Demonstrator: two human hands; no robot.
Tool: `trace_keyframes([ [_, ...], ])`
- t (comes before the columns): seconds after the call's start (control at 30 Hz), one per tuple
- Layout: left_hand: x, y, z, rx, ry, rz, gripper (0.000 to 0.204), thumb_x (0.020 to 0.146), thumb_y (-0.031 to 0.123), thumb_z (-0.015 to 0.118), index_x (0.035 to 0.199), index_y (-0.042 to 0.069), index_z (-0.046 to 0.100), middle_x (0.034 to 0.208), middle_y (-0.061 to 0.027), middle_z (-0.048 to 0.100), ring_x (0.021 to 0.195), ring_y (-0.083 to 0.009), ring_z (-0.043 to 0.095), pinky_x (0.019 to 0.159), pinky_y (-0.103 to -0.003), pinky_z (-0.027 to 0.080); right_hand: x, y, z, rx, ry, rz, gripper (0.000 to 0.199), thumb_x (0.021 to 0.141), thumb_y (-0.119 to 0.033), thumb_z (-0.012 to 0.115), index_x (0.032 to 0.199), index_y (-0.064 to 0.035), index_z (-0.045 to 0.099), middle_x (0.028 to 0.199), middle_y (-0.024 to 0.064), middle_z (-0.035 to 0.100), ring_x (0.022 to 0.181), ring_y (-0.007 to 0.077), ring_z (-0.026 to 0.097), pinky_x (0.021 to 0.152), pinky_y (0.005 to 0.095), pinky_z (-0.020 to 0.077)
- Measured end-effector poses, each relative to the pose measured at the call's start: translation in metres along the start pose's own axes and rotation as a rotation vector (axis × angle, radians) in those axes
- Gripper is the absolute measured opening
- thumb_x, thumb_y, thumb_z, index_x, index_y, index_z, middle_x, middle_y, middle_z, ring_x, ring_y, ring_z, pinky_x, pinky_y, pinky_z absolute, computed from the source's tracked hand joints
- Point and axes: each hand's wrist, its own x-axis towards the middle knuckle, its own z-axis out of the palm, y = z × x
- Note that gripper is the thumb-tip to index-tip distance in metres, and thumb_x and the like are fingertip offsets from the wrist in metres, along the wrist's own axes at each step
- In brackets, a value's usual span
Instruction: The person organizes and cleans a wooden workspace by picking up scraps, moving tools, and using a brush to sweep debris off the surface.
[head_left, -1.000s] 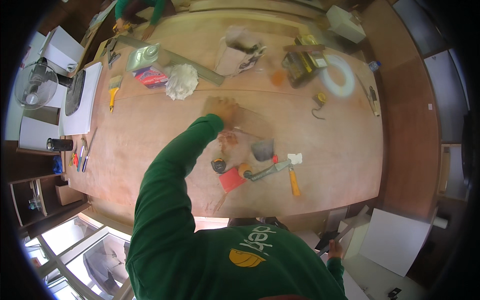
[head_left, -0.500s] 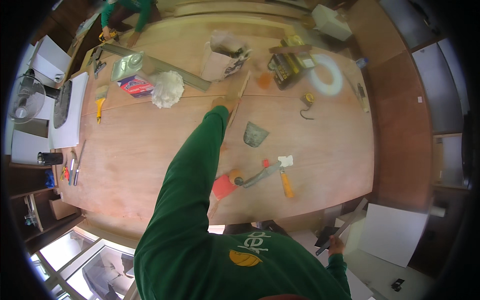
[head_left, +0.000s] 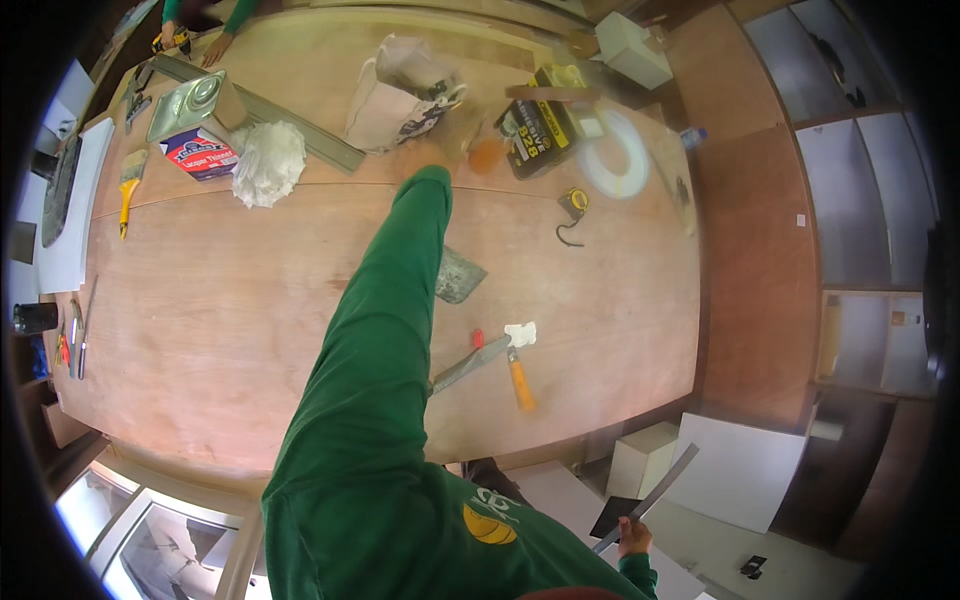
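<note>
My left arm in a green sleeve (head_left: 400, 300) stretches across the plywood table (head_left: 220, 330) to its far side. My left hand (head_left: 462, 135) is a blur past the cuff, between a white bag (head_left: 395, 95) and a small orange container (head_left: 487, 155); its grip cannot be made out. Beside the sleeve lies a grey trowel blade (head_left: 458, 275). Nearer me are a metal scraper (head_left: 465, 365), an orange-handled putty knife (head_left: 520, 380) and a white blob (head_left: 520, 333). My right hand (head_left: 632, 538) hangs low off the table, closed on a long grey strip (head_left: 655, 490).
A yellow tape measure (head_left: 575, 200), a white coil (head_left: 615, 155), a white rag (head_left: 268, 160), a metal can (head_left: 190, 100) and a yellow-handled brush (head_left: 127, 190) lie on the table. Another person's hands (head_left: 190, 35) work at the far end. White boxes (head_left: 645, 460) stand on the floor.
My left arm has reached from the middle of the table, by the putty tools, out to the far side near the bag. My right hand stays low with the strip.
</note>
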Motion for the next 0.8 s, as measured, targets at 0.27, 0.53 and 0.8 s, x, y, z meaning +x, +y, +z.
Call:
trace_keyframes([
  [0.27, -0.015, -0.049, -0.001, -0.145, 0.026, 0.219, 0.052, 0.078, 0.046, 0.06, 0.099, -0.001, 0.066, 0.097, -0.0216, 0.064, 0.093, -0.0338, 0.061, 0.087, -0.04, 0.047, -0.01, -0.04, -0.017, -0.004, 0.032, 0.011, 0.049, 0.091, -0.047, 0.049, 0.087, -0.0014, 0.064, 0.083, 0.0242, 0.061, 0.084, 0.0441, 0.058, 0.073, 0.0497, 0.0442],
  [0.53, 0.014, -0.087, 0.053, -0.303, -0.378, 0.209, 0.044, 0.079, 0.04, 0.06, 0.091, -0.001, 0.067, 0.084, -0.021, 0.067, 0.079, -0.0297, 0.064, 0.075, -0.039, 0.049, 0.042, -0.045, -0.019, 0.147, 0.068, -0.132, 0.047, 0.089, -0.045, 0.055, 0.081, 0.0004, 0.064, 0.076, 0.0226, 0.06, 0.076, 0.0408, 0.059, 0.068, 0.0467, 0.0444],
  [0.8, -0.066, -0.114, -0.024, -0.04, -0.329, 0.476, 0.037, 0.084, 0.039, 0.057, 0.089, 0.003, 0.065, 0.086, -0.0175, 0.065, 0.082, -0.0342, 0.06, 0.075, -0.042, 0.046, 0.088, -0.103, -0.053, 0.38, 0.096, -0.344, 0.031, 0.09, -0.031, 0.058, 0.093, -0.0013, 0.067, 0.076, 0.0177, 0.06, 0.072, 0.0324, 0.058, 0.066, 0.0423, 0.0435],
])
